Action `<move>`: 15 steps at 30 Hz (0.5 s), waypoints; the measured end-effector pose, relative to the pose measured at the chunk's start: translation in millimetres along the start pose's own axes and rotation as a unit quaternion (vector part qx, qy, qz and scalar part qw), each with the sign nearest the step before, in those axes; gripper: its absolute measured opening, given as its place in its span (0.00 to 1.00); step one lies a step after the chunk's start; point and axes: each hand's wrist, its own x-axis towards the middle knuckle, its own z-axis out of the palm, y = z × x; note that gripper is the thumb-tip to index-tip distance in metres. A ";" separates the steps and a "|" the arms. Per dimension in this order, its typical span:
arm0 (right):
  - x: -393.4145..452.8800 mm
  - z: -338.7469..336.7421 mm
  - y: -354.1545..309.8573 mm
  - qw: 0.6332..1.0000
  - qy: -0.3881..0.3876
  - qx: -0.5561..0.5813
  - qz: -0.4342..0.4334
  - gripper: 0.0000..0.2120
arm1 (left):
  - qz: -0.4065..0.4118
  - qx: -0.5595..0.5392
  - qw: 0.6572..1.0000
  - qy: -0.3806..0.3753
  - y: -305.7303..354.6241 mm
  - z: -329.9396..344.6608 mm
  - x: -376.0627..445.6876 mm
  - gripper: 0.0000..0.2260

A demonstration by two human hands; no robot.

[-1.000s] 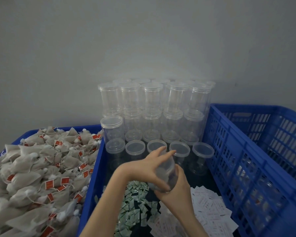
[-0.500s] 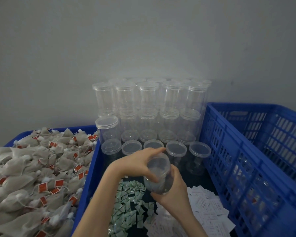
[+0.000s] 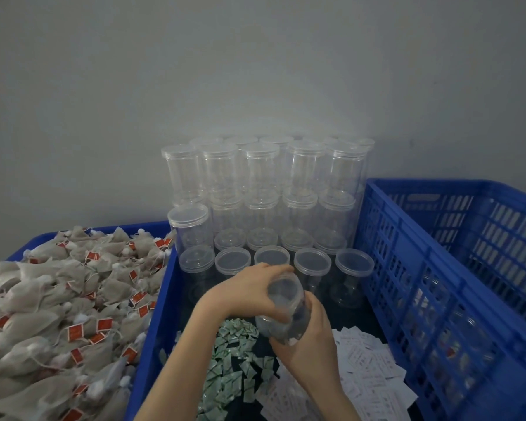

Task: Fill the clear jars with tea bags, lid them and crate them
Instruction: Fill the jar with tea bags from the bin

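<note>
Head view: both hands hold one clear round plastic jar (image 3: 283, 311) over the middle blue tray (image 3: 152, 323), near centre of the scene. Right hand (image 3: 308, 338) is wrapped around the jar's lower body from below. Left hand (image 3: 249, 294) curls its fingers over the jar's top rim; whether a lid is under those fingers cannot be told. Jar contents: nothing definite shows through the wall; looks empty or nearly so, uncertain because of blur.

Progress, judged: early for this jar. Filling seems not yet done, lidding and crating remain. Supply of grey-beige tea bags with red tags (image 3: 58, 314) is heaped in the left blue bin, untouched at this instant. Stock of clear lidded empty jars (image 3: 261, 189) stands stacked in tiers at the far end of the middle tray, against the grey wall. Blue slatted plastic crate (image 3: 456, 284) stands on the right; through its near wall dim shapes show that may be finished jars, not certain.

Other items: green-and-white small sachets (image 3: 234, 360) piled on the tray floor below the hands; white printed paper slips (image 3: 368, 372) just right of them.

Obstruction: the crate's tall near wall lies between jar and crate interior; the jar must go over it.
</note>
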 end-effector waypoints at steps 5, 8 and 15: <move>2.0 4.2 -6.2 0.997 0.064 -0.048 -0.017 0.44 | -0.153 0.090 0.965 0.191 15.2 27.5 9.6 0.37; 4.7 5.6 -6.9 0.993 0.081 -0.076 -0.028 0.44 | -0.225 0.094 0.934 0.260 24.8 38.9 15.8 0.36; 6.3 -7.6 5.7 1.000 -0.017 0.017 0.019 0.46 | 0.059 -0.092 0.987 -0.116 -1.2 0.9 7.5 0.47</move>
